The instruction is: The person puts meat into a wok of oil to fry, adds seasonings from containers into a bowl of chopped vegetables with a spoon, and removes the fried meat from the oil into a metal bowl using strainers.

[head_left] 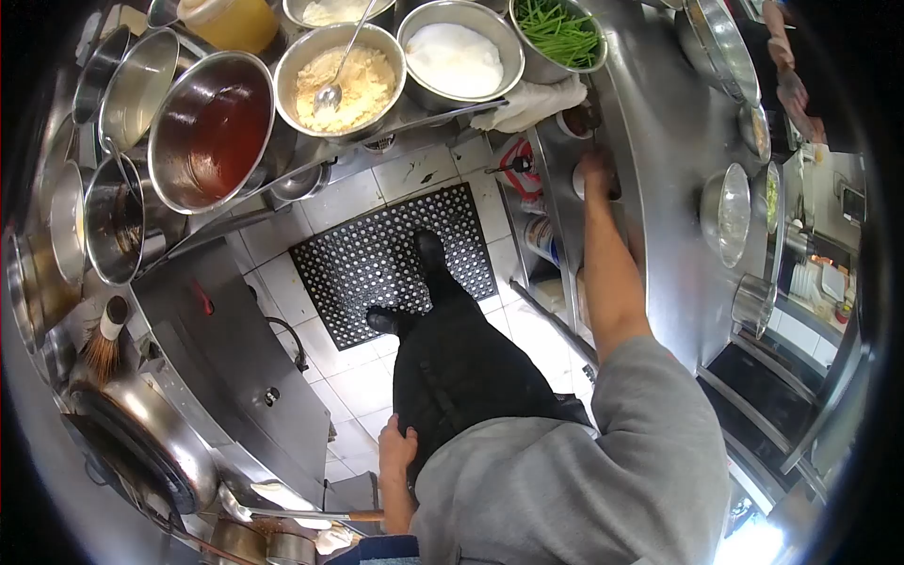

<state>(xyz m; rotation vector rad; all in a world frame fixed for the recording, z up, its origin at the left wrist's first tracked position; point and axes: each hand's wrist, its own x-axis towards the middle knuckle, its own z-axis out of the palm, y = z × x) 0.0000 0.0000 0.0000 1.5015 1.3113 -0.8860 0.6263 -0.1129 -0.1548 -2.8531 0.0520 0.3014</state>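
Note:
My right hand reaches out to the narrow steel shelf on the right. It is over a round, white-rimmed container that looks dark inside. My fingers are small and partly hidden there, so their grip does not show. Just beyond stands a similar container with dark contents. Low beside my thigh hangs my left hand, fingers loosely apart with nothing in them. A wooden-handled tool lies behind that forearm.
Steel bowls of red sauce, pale crumbly food, white powder and cut greens line the far counter. A brush and wok are at left. A perforated mat covers floor tiles. Another person's hands show right.

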